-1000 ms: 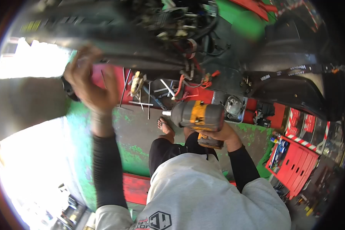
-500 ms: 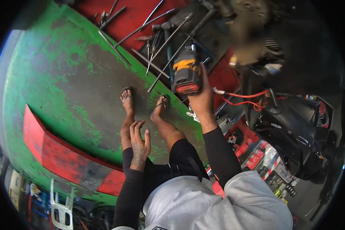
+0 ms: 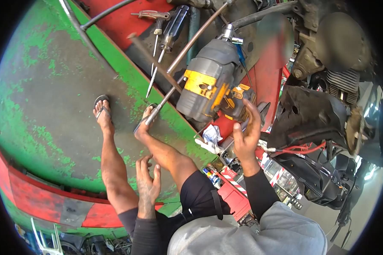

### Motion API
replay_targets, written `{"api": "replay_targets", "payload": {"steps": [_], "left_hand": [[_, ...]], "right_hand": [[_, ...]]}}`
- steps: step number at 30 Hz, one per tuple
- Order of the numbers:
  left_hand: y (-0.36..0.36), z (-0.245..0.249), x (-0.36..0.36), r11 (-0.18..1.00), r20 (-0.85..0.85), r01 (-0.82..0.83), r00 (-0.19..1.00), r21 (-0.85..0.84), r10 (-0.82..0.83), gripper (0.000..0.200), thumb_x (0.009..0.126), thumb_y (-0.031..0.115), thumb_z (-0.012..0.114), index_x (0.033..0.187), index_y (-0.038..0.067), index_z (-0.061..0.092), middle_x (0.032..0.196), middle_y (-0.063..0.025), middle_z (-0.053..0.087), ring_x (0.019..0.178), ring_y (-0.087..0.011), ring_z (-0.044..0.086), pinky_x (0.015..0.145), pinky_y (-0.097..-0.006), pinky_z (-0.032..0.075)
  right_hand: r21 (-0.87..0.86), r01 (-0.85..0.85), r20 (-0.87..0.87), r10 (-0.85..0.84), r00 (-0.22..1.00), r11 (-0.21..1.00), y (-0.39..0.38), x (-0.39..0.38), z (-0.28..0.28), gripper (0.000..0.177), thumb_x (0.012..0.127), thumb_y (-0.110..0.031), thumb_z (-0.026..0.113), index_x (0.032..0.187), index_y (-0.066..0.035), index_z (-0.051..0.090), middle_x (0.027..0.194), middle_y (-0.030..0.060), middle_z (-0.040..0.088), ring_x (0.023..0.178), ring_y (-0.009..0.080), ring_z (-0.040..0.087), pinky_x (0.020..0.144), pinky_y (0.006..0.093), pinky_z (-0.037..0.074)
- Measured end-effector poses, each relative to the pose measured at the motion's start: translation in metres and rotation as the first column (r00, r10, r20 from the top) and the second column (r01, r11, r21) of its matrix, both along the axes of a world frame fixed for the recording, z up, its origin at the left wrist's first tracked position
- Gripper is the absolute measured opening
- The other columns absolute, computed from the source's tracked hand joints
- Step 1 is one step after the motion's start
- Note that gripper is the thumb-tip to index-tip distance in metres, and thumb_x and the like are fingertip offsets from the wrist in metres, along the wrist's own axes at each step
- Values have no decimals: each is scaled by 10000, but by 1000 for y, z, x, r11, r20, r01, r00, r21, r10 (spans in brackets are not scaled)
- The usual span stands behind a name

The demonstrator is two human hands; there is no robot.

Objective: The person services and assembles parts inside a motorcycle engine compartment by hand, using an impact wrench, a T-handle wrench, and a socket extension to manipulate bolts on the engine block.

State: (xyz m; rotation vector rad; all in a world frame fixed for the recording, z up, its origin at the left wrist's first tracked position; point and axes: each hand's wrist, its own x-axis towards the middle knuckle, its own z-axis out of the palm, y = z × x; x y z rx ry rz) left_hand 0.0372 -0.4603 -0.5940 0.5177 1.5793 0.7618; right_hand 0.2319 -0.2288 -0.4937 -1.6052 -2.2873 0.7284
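A black and yellow cordless impact wrench (image 3: 202, 85) lies over the long tools at the bench edge, a silver socket (image 3: 228, 32) at its nose. My right hand (image 3: 247, 142) is just beside its battery end (image 3: 236, 102), with thumb and fingers apart and fingertips right at the battery. Over my lap, my left hand (image 3: 147, 182) is open and holds nothing, its fingers loosely bent. Left of the wrench are a screwdriver with a clear blue handle (image 3: 175, 26) and a thin rusty bar (image 3: 155, 63). A crumpled white cloth or paper (image 3: 212, 135) lies below the wrench.
An engine with a finned cylinder (image 3: 344, 85) stands at the right. Red cables (image 3: 304, 148) run by a black plastic housing (image 3: 315, 176). A bent metal bar (image 3: 87, 38) sticks out past the bench edge. A red ramp-like panel (image 3: 42, 193) and a white chair (image 3: 49, 242) are lower left.
The impact wrench has gone from my right hand's grip to lying on the tools; those fingers have opened and drawn back. My view has shifted closer to the bench. My left hand stays open.
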Motion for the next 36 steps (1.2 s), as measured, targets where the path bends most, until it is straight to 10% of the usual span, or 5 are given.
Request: {"api": "replay_targets", "payload": {"steps": [10,23,30,36], "left_hand": [[-17,-18,4,984,105,69,993,-162,-52,307,935,91,580,1224,-6,548,1138,-153,599,841,-232,610,745,-358,500],[12,-23,-5,974,125,70,991,-214,-44,319,929,91,556,1231,-13,550,1088,-129,583,820,-200,582,737,-345,477],[54,-16,-2,969,85,185,981,-162,-173,342,895,47,584,1228,-23,549,1097,-172,600,836,-269,596,736,-392,495],[62,-20,5,983,102,176,980,-51,-170,361,891,44,599,1242,-19,545,1089,-185,575,906,-304,597,783,-411,489]], "right_hand": [[95,524,-14,-525,851,847,-1,80,-38,425,1051,-247,430,1397,-3,399,1371,152,486,1289,241,464,1100,370,339],[62,485,229,-485,844,873,11,86,-48,425,1049,-243,425,1407,-15,403,1368,159,482,1270,273,476,1084,367,347],[13,432,321,-413,852,902,-8,132,-68,588,868,-142,667,1387,-5,426,1273,213,569,1173,356,571,1004,395,437],[-137,562,235,-524,818,816,-31,164,-77,363,781,-155,727,1097,-17,617,1055,180,656,986,393,628,853,440,503]]}}
